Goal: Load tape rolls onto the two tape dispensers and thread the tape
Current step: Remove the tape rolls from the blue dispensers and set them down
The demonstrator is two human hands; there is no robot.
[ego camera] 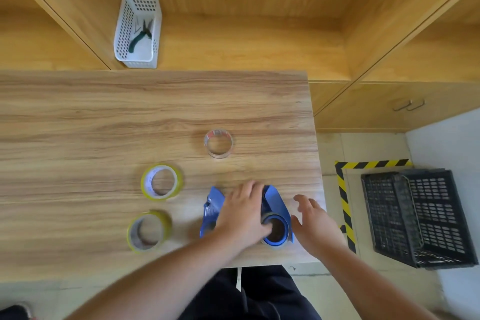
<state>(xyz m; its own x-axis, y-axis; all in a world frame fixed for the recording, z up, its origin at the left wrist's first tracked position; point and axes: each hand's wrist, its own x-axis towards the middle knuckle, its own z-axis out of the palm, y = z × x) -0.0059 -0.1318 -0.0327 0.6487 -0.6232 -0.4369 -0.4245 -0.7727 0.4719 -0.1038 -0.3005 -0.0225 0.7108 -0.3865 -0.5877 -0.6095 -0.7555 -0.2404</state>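
right now the person leans over the wooden counter [104, 117], both bare arms reaching in from the near edge. the left hand [242, 212] lies palm down across the two blue tape dispensers, which sit side by side near the counter's right front corner. its fingers are curled loosely over the top of them, the thumb down by the round hub of the right dispenser [276, 215]; it presses or grips them lightly, though i cannot tell which one it really has hold of. the left dispenser [211, 209] shows only along its left flank, the rest hidden under the hand. a roll with a dark core seems to sit on the right dispenser's hub.

the right hand [313, 221] hovers just beside the right dispenser, fingers spread and open, holding nothing.

three tape rolls lie flat on the counter, apart from the hands: a clear roll [218, 143] beyond the dispensers, a yellow roll [161, 181] to their left, and a second yellowish roll [148, 231] nearer the front edge.

farther back, on the wooden shelf [246, 41], a white perforated basket [124, 31] holds a pair of green-handled pliers [140, 36]. on the floor to the right stands a dark plastic crate [418, 215] beside yellow-and-black hazard tape [344, 200].
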